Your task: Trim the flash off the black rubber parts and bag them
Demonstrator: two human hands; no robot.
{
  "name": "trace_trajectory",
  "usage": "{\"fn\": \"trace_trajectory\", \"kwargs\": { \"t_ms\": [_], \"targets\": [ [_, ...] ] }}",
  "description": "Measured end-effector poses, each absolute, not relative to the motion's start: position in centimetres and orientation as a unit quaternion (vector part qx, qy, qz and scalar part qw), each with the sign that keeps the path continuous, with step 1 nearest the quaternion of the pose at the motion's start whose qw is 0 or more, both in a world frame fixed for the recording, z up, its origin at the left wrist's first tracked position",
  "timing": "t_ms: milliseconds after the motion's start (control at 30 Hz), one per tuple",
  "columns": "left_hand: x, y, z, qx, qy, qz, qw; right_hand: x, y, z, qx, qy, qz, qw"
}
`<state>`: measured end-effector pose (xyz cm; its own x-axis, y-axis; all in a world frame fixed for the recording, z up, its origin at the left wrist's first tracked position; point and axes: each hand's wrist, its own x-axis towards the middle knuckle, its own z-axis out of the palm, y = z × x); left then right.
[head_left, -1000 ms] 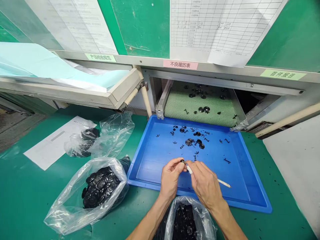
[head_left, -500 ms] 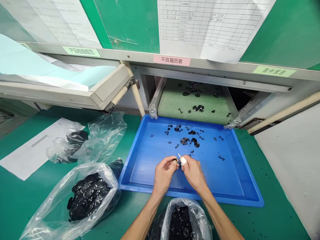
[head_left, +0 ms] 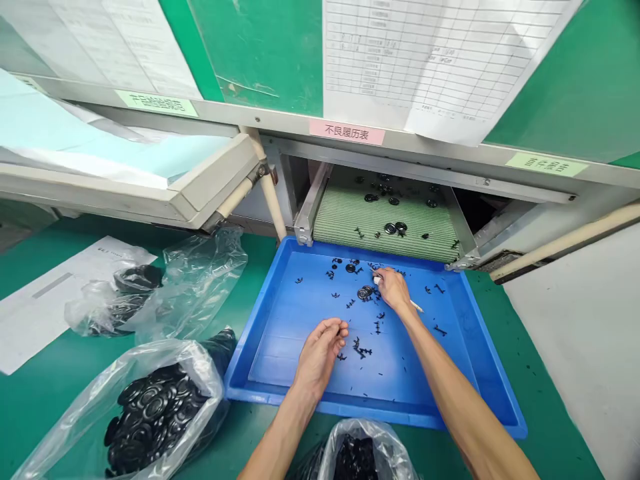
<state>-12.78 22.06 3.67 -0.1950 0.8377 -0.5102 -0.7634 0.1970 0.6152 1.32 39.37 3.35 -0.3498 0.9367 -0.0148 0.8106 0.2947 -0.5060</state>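
Since the earlier frame, the right hand (head_left: 391,287) has been drawn apart from the left hand (head_left: 320,352) and carried forward over the blue tray (head_left: 235,373); clock directions are given from the tray's middle. At one o'clock, a white-ended stick tool (head_left: 377,281) is pinched by the right fingers, its pale tail projecting behind the hand, while black discs (head_left: 365,292) lie just beside, at twelve o'clock. At eight o'clock, the left fingers are curled in towards the thumb, low over the tray; whether anything small is gripped there cannot be told, as the tips are partly hidden. Small black scraps (head_left: 361,351) lie near that hand, with more scattered across the tray. Further black pieces are carried on a green belt (head_left: 345,217) at twelve o'clock. On the green worktop (head_left: 260,433), an open plastic bag (head_left: 203,367) filled with black discs is seen at eight o'clock, and a second bag (head_left: 395,443), holding dark pieces, at six.
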Motion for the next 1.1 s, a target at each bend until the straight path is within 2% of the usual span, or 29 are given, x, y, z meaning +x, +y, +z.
{"fn": "trace_trajectory", "kwargs": {
  "t_ms": [267, 400, 600, 700, 967, 1100],
  "targets": [
    [-12.4, 22.6, 3.5, 0.099, 0.404, 0.658, 0.627, -0.2, 28.3, 7.3, -0.401, -0.821, 0.312, 0.261],
    [-12.6, 22.2, 3.4, 0.09, 0.382, 0.674, 0.625, -0.4, 26.3, 8.0, -0.379, -0.844, 0.299, 0.235],
    [-12.4, 21.8, 3.7, 0.08, 0.409, 0.676, 0.608, 0.6, 25.7, 7.4, -0.435, -0.87, 0.12, 0.198],
    [-12.2, 21.8, 3.7, 0.093, 0.411, 0.682, 0.598, 0.4, 25.2, 7.3, -0.428, -0.886, 0.074, 0.163],
    [-12.3, 21.8, 3.6, 0.107, 0.421, 0.68, 0.59, -0.3, 24.9, 7.2, -0.427, -0.892, 0.025, 0.144],
    [-12.4, 22.0, 3.8, 0.145, 0.451, 0.685, 0.553, -0.8, 24.4, 7.2, -0.438, -0.887, 0.019, 0.148]
  ]
}}
